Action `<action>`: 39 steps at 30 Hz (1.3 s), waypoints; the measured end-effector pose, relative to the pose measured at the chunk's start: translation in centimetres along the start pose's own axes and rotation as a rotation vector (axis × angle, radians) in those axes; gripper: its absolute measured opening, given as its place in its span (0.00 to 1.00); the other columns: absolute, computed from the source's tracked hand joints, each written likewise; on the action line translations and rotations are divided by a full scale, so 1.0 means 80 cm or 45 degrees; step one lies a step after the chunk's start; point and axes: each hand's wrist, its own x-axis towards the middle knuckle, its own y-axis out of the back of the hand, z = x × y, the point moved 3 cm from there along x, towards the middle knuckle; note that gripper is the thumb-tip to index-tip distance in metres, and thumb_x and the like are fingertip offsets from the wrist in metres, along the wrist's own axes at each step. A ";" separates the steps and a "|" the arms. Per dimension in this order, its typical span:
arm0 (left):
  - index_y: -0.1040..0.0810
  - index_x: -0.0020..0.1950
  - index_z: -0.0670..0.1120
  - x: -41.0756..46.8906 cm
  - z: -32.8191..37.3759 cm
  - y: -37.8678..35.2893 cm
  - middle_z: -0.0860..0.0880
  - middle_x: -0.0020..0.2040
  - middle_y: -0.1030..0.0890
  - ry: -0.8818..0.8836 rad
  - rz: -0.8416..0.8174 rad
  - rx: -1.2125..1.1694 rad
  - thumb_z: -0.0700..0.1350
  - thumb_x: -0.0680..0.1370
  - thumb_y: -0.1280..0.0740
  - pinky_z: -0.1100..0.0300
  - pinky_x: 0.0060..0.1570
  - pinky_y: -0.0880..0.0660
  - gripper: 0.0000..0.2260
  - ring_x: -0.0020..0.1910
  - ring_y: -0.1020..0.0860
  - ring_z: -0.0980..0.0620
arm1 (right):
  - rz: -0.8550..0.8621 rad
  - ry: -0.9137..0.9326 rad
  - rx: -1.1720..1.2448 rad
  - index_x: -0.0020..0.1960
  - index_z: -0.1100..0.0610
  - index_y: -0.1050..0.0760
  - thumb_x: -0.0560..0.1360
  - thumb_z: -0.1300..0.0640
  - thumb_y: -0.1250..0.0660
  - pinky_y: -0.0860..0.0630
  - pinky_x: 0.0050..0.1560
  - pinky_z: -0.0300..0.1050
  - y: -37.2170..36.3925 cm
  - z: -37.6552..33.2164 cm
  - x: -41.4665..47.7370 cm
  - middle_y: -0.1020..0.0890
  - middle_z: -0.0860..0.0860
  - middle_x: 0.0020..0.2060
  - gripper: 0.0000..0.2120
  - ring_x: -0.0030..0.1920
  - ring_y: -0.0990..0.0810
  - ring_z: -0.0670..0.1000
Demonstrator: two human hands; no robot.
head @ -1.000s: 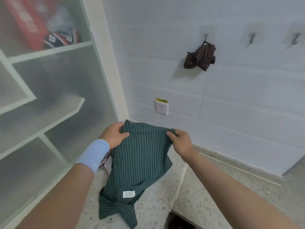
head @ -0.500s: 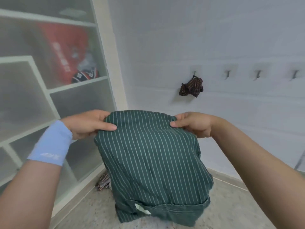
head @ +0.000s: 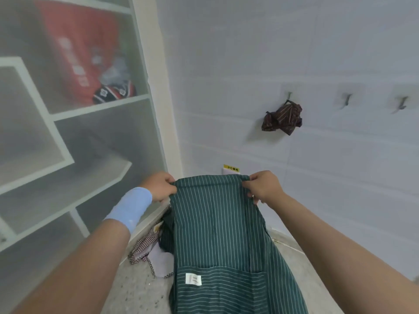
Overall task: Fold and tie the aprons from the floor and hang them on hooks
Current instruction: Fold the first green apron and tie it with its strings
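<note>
A dark green apron [head: 217, 234] with thin white stripes hangs down in front of me, its pocket and white label near the bottom. My left hand [head: 159, 185] grips its top left corner and my right hand [head: 264, 185] grips the top right corner. A brown striped apron [head: 283, 117] is bundled and tied, hanging from the leftmost wall hook [head: 289, 96]. Two bare hooks [head: 348, 100] [head: 401, 105] follow to its right. A checked apron [head: 148, 243] lies on the floor, partly hidden behind the green one.
A white shelving unit [head: 68, 114] with frosted panels fills the left; red and patterned items show behind it. A wall socket with a yellow label [head: 231, 168] sits just above the green apron's top edge. Speckled floor [head: 136, 288] lies below.
The apron has dropped from chest height and hangs longer, both hands still on its top corners. My view has tilted down, so the hooks sit higher and the floor shows again.
</note>
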 end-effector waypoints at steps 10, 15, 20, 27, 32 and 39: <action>0.19 0.54 0.47 0.133 -0.061 -0.099 0.51 0.48 0.19 0.239 0.270 -0.568 0.39 0.75 0.31 0.58 0.50 0.26 0.09 0.49 0.20 0.49 | 0.002 -0.002 0.058 0.41 0.53 0.22 0.79 0.57 0.37 0.32 0.30 0.41 -0.098 0.060 0.109 0.21 0.49 0.32 0.09 0.30 0.26 0.49; 0.46 0.79 0.57 0.159 -0.092 -0.174 0.50 0.77 0.37 0.142 -0.062 -0.529 0.39 0.76 0.31 0.51 0.67 0.30 0.38 0.73 0.33 0.48 | -0.405 -0.063 -0.068 0.81 0.48 0.59 0.78 0.59 0.33 0.22 0.49 0.45 -0.154 0.122 0.123 0.31 0.54 0.74 0.43 0.54 0.17 0.54; 0.47 0.79 0.58 0.134 -0.141 -0.279 0.49 0.78 0.40 0.163 -0.334 -0.222 0.41 0.80 0.36 0.53 0.54 0.22 0.33 0.65 0.24 0.45 | -0.604 -0.208 -0.373 0.82 0.53 0.55 0.81 0.58 0.37 0.19 0.46 0.47 -0.216 0.208 0.087 0.39 0.58 0.78 0.36 0.42 0.20 0.51; 0.26 0.63 0.58 0.056 -0.196 -0.372 0.56 0.63 0.29 -0.092 -0.421 0.246 0.49 0.78 0.35 0.54 0.62 0.30 0.13 0.65 0.30 0.50 | -0.887 -0.182 -0.635 0.80 0.43 0.48 0.82 0.47 0.40 0.49 0.78 0.60 -0.303 0.283 -0.019 0.53 0.52 0.81 0.30 0.80 0.53 0.57; 0.39 0.76 0.60 0.015 -0.238 -0.399 0.54 0.70 0.34 0.000 -0.814 0.516 0.59 0.75 0.36 0.53 0.62 0.29 0.30 0.66 0.31 0.50 | -0.958 -0.061 -1.074 0.80 0.42 0.50 0.80 0.43 0.42 0.48 0.75 0.65 -0.311 0.313 -0.058 0.52 0.55 0.80 0.32 0.79 0.51 0.59; 0.22 0.64 0.50 0.019 -0.220 -0.396 0.51 0.55 0.17 0.241 -1.430 0.375 0.55 0.77 0.36 0.54 0.54 0.21 0.18 0.50 0.17 0.51 | -0.940 0.066 -1.122 0.64 0.48 0.25 0.80 0.49 0.45 0.33 0.67 0.56 -0.308 0.298 -0.041 0.23 0.51 0.59 0.17 0.58 0.23 0.54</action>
